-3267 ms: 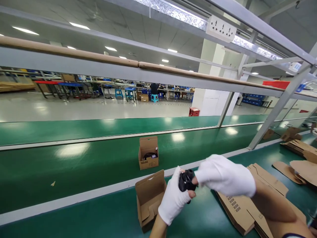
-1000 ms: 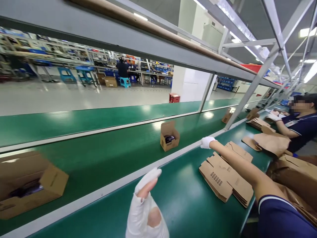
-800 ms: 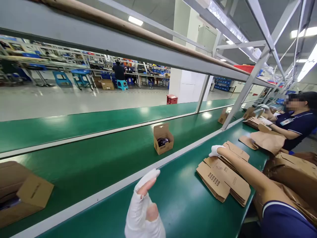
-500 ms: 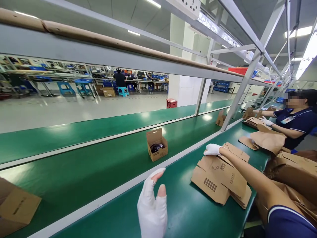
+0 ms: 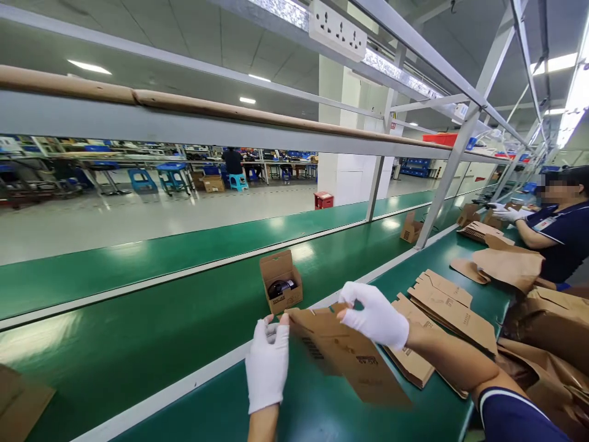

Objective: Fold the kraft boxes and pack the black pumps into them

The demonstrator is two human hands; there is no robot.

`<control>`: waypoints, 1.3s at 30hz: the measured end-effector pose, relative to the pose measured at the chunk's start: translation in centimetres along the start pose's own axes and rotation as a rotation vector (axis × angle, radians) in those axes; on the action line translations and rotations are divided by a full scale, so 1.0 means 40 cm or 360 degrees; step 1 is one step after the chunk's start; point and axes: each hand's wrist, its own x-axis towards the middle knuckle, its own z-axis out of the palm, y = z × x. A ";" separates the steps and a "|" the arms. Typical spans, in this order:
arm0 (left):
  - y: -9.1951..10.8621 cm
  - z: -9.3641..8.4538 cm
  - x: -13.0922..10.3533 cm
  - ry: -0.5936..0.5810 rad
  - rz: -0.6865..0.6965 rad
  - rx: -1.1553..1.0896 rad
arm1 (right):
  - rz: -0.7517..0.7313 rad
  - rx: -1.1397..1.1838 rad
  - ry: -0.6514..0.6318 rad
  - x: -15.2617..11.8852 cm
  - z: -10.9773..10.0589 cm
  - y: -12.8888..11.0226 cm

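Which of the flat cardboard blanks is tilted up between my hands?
The tilted cardboard blank with your left hand at its left end and right hand pinching its upper edge. The other blanks, to its right, lie stacked on the green table.

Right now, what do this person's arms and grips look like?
The left grip and right grip are hands in plain white gloves that leave some fingertips bare. The right arm is bare up to a white-trimmed navy sleeve; the left arm is bare where it shows. No cables or markings show.
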 end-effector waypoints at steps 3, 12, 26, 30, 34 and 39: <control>-0.023 -0.033 0.027 -0.0072 -0.0020 -0.0427 | -0.0484 -0.0129 0.0126 -0.017 0.043 -0.039; 0.022 -0.069 -0.010 -0.0070 0.0067 -0.0611 | -0.0499 -0.0230 0.0493 0.006 0.079 -0.009; 0.022 -0.092 -0.028 0.0120 0.0068 -0.0304 | -0.0760 -0.1073 -0.0523 -0.003 0.122 0.059; 0.019 -0.094 -0.027 0.0101 0.0052 -0.0113 | -0.0660 -0.1097 -0.0830 -0.013 0.127 0.059; 0.009 -0.086 -0.022 0.0100 0.0047 -0.0035 | -0.0716 -0.0784 -0.1089 -0.038 0.135 0.064; 0.025 -0.090 -0.036 -0.0118 0.0102 -0.0074 | -0.0702 -0.0429 -0.1217 -0.053 0.137 0.085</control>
